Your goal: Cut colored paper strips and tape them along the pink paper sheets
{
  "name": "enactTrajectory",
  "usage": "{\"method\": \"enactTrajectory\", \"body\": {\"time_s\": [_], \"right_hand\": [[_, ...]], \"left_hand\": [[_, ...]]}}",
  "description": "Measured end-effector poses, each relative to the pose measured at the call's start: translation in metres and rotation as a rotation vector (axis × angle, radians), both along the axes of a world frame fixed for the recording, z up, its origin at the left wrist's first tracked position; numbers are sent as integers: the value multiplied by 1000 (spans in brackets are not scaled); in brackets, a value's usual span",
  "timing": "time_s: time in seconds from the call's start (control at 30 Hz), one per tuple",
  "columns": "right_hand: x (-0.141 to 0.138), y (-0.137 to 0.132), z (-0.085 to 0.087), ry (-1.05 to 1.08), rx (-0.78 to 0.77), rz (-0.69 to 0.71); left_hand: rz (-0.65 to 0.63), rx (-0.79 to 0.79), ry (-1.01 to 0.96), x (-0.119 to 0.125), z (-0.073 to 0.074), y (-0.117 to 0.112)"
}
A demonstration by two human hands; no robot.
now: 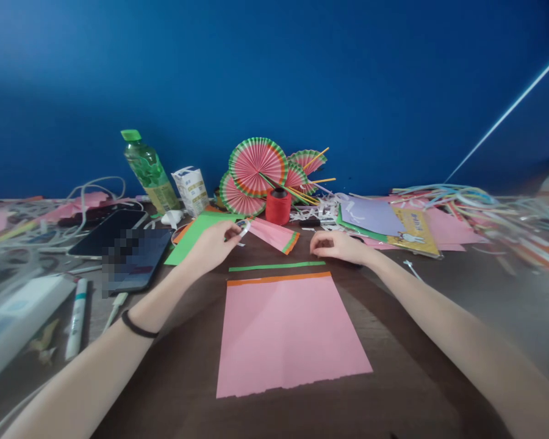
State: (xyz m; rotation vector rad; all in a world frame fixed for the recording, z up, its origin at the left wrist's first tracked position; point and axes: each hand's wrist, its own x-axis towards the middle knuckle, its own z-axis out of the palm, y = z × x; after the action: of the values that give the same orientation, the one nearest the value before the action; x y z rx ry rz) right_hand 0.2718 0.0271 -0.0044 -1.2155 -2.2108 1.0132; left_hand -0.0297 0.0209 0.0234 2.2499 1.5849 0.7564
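Observation:
My left hand (214,245) is closed, thumb and fingers pinched at a small whitish strip (244,228); I cannot tell exactly what it is. My right hand (337,246) hovers over the table with its fingers curled together, and anything in them is hidden. Between and below the hands lies a pink paper sheet (290,335) with an orange strip (279,278) along its far edge and a ragged near edge. Just beyond it rests a thin green paper strip (277,266). A pleated pink paper (274,234) with green and orange ends lies right of my left hand.
Round pleated paper fans (258,167) lean by the blue wall behind a red thread spool (277,207). Left are green paper (192,236), a bottle (150,174), a small box (191,190), phones (139,259) and a marker (77,320). Purple paper (373,214) and a yellow packet (416,231) lie right.

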Motion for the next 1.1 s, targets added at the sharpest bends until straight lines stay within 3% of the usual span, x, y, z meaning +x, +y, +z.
{"method": "enactTrajectory", "body": {"time_s": [0.17, 0.3, 0.43, 0.63, 0.97, 1.1], "right_hand": [[-3, -1, 2, 80, 12, -147], [-8, -4, 7, 160, 142, -267], [-19, -12, 14, 211, 326, -308], [-38, -27, 19, 251, 535, -237], [-70, -62, 15, 187, 790, -66], [-73, -63, 13, 164, 780, -48]], "left_hand": [[61, -39, -462, -2, 0, 8], [16, -24, -584, 2, 2, 4], [-177, -54, -538, 16, 10, -14], [-217, -5, -262, 29, 18, -31], [-251, -192, -323, 47, 14, -49], [-365, -251, -352, 50, 12, -53]]}}
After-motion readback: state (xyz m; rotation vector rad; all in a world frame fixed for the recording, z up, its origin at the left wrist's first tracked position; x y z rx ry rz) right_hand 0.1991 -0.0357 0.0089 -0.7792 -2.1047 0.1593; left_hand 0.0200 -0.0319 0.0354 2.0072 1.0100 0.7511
